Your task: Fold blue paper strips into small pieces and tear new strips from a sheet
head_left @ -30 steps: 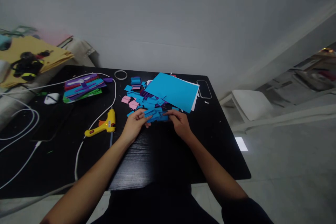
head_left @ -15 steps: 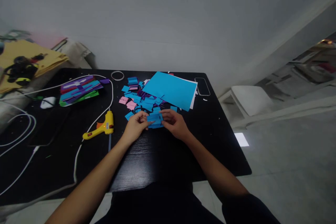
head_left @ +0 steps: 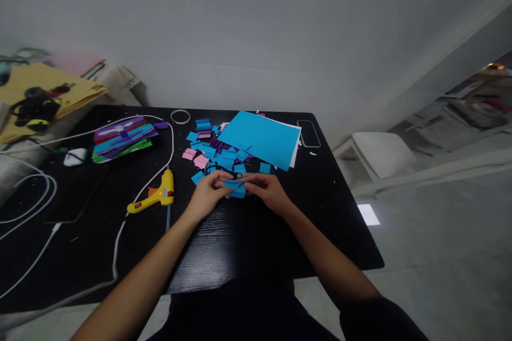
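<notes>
A small piece of folded blue paper [head_left: 235, 188] is held between my two hands above the table. My left hand [head_left: 208, 192] pinches its left side with thumb and fingers. On the opposite side, my right hand [head_left: 269, 191] grips its right edge. Just beyond my fingers lies a pair of scissors [head_left: 239, 176], partly hidden by the hands. Loose blue paper pieces [head_left: 225, 158] and pink paper pieces [head_left: 200, 161] are scattered past it. A large blue sheet [head_left: 262, 138] rests on white paper behind them.
A yellow hot glue gun [head_left: 158, 195] lies left of my left arm, near a white cable [head_left: 117, 240]. Stacked coloured paper strips [head_left: 126, 138] sit farther left. A phone-shaped object [head_left: 309, 134] lies at the back right, with a white stool [head_left: 384, 154] beyond the table.
The blue paper between my hands has been folded or tilted, showing a narrower shape. The scissors behind it now show. My hands stay in nearly the same place.
</notes>
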Demonstrator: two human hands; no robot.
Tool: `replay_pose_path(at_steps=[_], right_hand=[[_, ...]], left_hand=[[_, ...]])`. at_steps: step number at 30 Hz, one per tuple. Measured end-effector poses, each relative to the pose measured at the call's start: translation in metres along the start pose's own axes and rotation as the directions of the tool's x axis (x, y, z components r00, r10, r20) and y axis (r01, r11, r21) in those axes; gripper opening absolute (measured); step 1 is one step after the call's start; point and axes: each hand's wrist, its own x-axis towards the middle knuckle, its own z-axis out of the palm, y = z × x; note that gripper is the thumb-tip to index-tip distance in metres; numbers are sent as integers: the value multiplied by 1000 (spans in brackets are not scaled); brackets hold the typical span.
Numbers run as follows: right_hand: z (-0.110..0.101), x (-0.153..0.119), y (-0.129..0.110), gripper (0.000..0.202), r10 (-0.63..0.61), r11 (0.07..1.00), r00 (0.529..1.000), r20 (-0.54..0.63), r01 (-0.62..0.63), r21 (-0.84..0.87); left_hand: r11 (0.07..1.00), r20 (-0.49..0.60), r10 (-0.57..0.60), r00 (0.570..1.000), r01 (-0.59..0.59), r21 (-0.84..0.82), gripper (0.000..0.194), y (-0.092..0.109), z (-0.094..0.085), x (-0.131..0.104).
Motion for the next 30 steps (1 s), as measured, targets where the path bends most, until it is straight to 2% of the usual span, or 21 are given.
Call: replay_pose_path(at_steps=[4,8,10,12,13,14,16,17,19,24,30], right_hand=[[-2,0,1,24,40,997,999,-36,-37,70],[-9,11,-1,29,115,988,992,59,-121,101],[-11,24,-4,29,98,995,993,70,-98,6],[-10,41,-8,23,-4,976,1000,-11,1,-216],[-9,50,-9,17,-75,925,996,-56,48,-377],[-7,60,-10,14,-140,836,987,-80,75,-544],[-2,77,-11,20,-207,597,977,-53,83,-798],[1,84,-10,23,-207,515,978,-36,78,-853],[5,95,-9,25,-188,453,982,-18,70,-889],[6,100,-9,12,-193,497,981,-28,73,-865],[1,62,-17,20,-243,640,965,-93,88,-763]], left_hand=[[996,73,-50,996,55,-70,32,6,3,-3],[985,135,-87,987,105,-133,35,10,7,-7],[978,177,-105,979,134,-160,37,11,8,-9],[972,218,-116,969,156,-174,37,11,8,-10],[971,233,-121,965,165,-176,37,11,7,-11],[970,241,-127,962,171,-173,37,10,7,-11],[970,234,-149,961,188,-154,37,9,6,-11],[969,222,-163,961,198,-147,37,9,6,-11],[966,187,-180,966,209,-149,38,8,5,-10],[965,125,-150,981,173,-198,37,10,6,-9],[946,87,-106,991,127,-299,36,17,4,-10]])
